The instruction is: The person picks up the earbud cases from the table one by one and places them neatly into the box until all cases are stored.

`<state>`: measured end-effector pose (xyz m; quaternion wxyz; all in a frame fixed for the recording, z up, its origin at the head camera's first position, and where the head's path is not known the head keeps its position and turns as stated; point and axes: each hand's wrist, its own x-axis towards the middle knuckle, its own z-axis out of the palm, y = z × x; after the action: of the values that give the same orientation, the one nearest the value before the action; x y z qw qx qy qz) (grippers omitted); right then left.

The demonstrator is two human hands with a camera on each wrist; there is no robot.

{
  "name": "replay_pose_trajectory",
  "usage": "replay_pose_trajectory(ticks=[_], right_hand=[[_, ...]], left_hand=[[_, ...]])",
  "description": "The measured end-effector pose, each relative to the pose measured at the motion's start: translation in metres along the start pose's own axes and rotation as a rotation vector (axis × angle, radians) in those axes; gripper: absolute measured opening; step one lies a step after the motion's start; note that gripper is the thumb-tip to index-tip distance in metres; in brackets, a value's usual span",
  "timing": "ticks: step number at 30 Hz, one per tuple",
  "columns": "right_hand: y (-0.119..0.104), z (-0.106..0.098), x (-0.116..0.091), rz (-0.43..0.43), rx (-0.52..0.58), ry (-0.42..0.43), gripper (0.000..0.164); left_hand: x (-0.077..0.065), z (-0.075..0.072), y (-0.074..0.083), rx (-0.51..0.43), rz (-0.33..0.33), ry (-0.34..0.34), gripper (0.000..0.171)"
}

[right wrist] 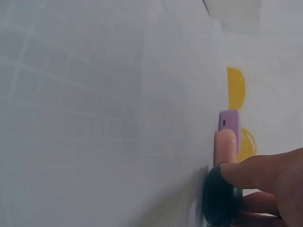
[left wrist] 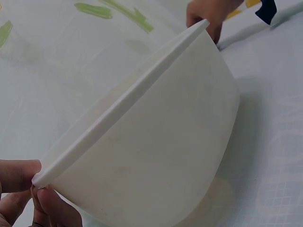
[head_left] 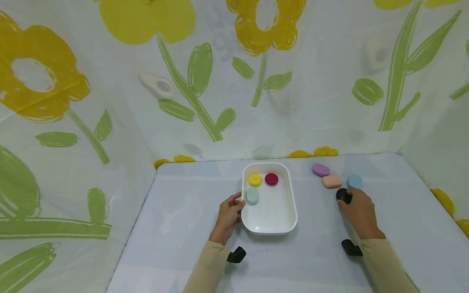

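Note:
A white rectangular tub [head_left: 271, 219] stands on the table, and my left hand [head_left: 229, 217] pinches its left rim between thumb and fingers. Within the tub lie a round yellow soap [head_left: 255, 180], a round dark red soap [head_left: 271, 179] and an oval mint-green soap [head_left: 252, 195]. To the right of the tub, my right hand [head_left: 358, 213] grips a round black soap [head_left: 343, 195] with thumb and fingers; the right wrist view shows this black soap [right wrist: 218, 198] close up. Just beyond it are a light blue soap [head_left: 354, 181], a peach-pink soap [head_left: 332, 181] and a purple soap [head_left: 321, 169].
The table [head_left: 183, 244] has a pale cloth with faint markings. Flower-printed curtains [head_left: 311, 122] hang behind it and at both sides. Each wrist carries a black fitting, one at the left wrist [head_left: 236, 255] and one at the right wrist [head_left: 351, 247].

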<state>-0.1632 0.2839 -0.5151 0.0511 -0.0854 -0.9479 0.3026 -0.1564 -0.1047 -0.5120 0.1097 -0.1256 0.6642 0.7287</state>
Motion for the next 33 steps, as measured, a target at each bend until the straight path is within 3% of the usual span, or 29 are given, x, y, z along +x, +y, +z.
replay_pose_trajectory(ticks=[8,18,33], right_hand=[[-0.0017,-0.0057,0.0040,-0.065,-0.020,-0.019,0.050],[-0.0015,-0.0046,0.0096,-0.001,-0.029,-0.060,0.051],[-0.0012,-0.0072,0.0094,-0.056,-0.015,-0.111,0.054]], left_hand=[[0.0016,-0.0003,0.0022,0.010,-0.009,0.007,0.047],[0.0053,0.0003,-0.0026,0.001,-0.009,-0.005,0.046],[0.0059,-0.0002,-0.0040,-0.003,-0.001,-0.003,0.046]])
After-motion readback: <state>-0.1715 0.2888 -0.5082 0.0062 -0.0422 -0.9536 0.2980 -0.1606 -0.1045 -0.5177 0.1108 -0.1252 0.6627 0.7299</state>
